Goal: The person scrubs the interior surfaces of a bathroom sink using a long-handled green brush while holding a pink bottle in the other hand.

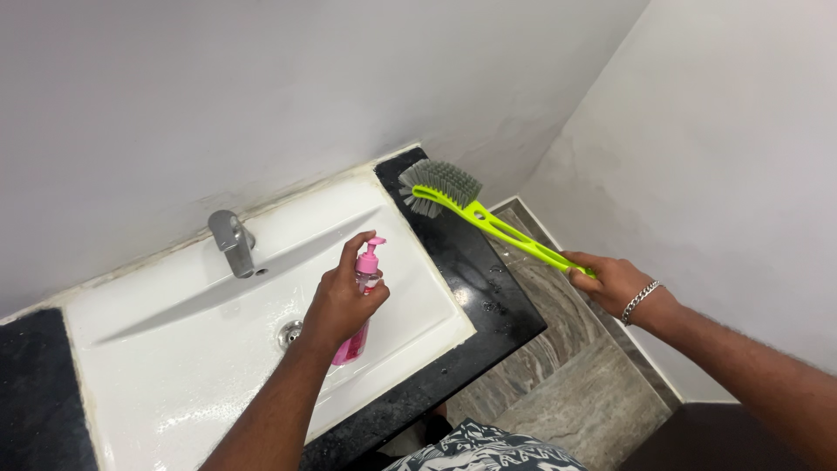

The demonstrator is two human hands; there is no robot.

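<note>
The pink pump bottle (362, 301) is in the left hand (342, 301), held over the middle of the white sink (174, 384). The bottle stands almost straight up, with its pump at the top and its pink bottom poking out below the hand. The fingers (350, 253) are wrapped tight round it, and one finger reaches up to the pump. The left arm comes in from the near edge and points up toward the grey tap (232, 242), which is far and to the left.

The right hand (610, 281) is off to the right, past the black worktop (475, 288). It is closed round the end of a green brush (488, 222). The brush's long handle slants up and left, so its grey bristles (438, 186) sit over the far corner of the worktop. The left hand is much nearer the sink. The brush head and bottle are well apart. A silver bracelet (639, 301) is on the right wrist.
</note>
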